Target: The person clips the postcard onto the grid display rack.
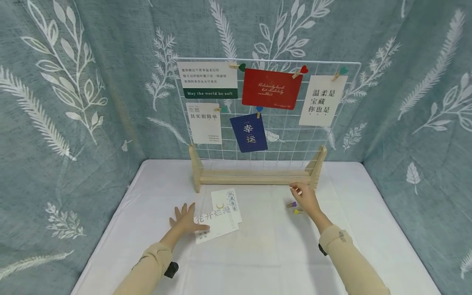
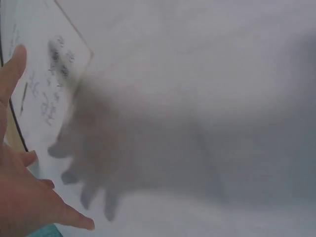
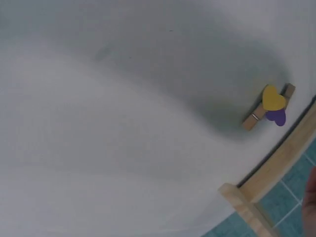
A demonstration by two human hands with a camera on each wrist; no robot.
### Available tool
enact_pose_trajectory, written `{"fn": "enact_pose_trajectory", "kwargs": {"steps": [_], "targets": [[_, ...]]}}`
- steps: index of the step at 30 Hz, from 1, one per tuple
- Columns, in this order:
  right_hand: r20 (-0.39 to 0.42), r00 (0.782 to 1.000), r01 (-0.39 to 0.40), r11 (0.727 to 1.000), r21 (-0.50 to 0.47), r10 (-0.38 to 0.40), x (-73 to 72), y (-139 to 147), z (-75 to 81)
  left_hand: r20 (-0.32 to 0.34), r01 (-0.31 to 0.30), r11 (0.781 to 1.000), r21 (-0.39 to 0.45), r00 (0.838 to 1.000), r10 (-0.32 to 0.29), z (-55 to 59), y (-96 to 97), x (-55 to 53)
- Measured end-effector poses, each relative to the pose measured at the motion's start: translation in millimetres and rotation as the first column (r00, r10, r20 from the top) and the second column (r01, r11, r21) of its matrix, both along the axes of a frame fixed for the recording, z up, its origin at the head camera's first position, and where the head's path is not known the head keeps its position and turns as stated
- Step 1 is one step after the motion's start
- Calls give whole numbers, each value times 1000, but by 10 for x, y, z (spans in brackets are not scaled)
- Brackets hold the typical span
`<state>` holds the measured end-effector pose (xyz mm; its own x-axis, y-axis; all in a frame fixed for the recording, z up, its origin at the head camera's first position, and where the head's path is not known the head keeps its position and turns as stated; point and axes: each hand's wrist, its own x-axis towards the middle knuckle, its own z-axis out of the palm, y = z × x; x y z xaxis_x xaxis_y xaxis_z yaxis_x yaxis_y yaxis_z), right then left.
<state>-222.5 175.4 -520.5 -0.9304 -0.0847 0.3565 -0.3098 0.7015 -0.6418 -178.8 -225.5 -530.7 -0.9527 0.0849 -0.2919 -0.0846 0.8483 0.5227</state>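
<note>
My left hand point(image 1: 186, 223) is spread wide at the left end of a white card point(image 1: 223, 231), its thumb overlapping the card's edge in the head view. Partly under that card is a second white card point(image 1: 217, 197) with a yellow crescent. In the left wrist view, the hand point(image 2: 27, 197) has its fingers apart beside a printed card point(image 2: 39, 94). My right hand point(image 1: 306, 198), fingers loosely bent with nothing seen in them, hovers near two wooden clothespins, one with a purple heart point(image 1: 292, 204) and one with a yellow heart point(image 1: 298, 212).
A white wire grid point(image 1: 287, 151) stands on a wooden base point(image 1: 254, 179) at the back of the white table point(image 1: 258, 262). Heart clothespins hold several cards on it, among them a red card point(image 1: 271, 89) and a blue card point(image 1: 248, 133). Leaf-patterned curtains point(image 1: 121, 53) surround the table.
</note>
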Motion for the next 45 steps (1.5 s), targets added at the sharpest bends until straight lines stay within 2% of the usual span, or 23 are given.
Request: {"fn": "enact_pose_trajectory", "kwargs": {"steps": [5, 8, 10, 15, 19, 26, 30, 33, 36, 38, 40, 42, 43, 45], "targets": [[68, 998, -21, 997, 79, 15, 84, 72, -122, 62, -44, 999, 19, 997, 43, -87, -27, 125], [107, 994, -20, 995, 98, 10, 109, 101, -128, 53, -69, 996, 54, 996, 66, -114, -11, 144], [133, 991, -13, 994, 105, -1, 111, 117, -123, 34, -76, 996, 48, 997, 75, -117, 8, 142], [216, 976, -4, 992, 128, -24, 126, 160, -136, 14, -105, 994, -20, 994, 105, -98, 47, 132], [258, 965, 19, 993, 119, -50, 151, 218, -210, 4, -110, 991, -81, 994, 110, -71, 75, 124], [237, 968, 48, 988, 144, -82, 228, 277, -346, -45, -130, 983, -133, 991, 126, -47, 101, 83], [231, 969, 67, 994, 89, -86, 256, 265, -355, -54, -137, 979, -150, 990, 130, -61, 102, 59], [276, 958, 87, 996, -4, -83, 242, 287, -406, -49, -139, 978, -158, 990, 133, -77, 102, 47], [257, 966, 61, 987, -148, -22, 159, 403, -622, -48, -147, 976, -161, 989, 141, -82, 109, 45], [159, 985, -16, 964, -266, 60, -4, 581, -992, -45, -153, 976, -154, 988, 148, -79, 112, 52], [120, 988, -53, 952, -301, 93, -50, 649, -1128, -41, -157, 977, -146, 987, 153, -73, 117, 62], [99, 992, -43, 946, -323, 79, -24, 632, -1112, -37, -160, 977, -143, 987, 157, -68, 120, 68], [111, 993, -8, 943, -331, 48, -13, 610, -1094, -35, -161, 977, -143, 987, 157, -65, 119, 70], [182, 983, 65, 951, -301, -10, 148, 470, -790, -39, -161, 976, -148, 987, 157, -51, 121, 67]]}}
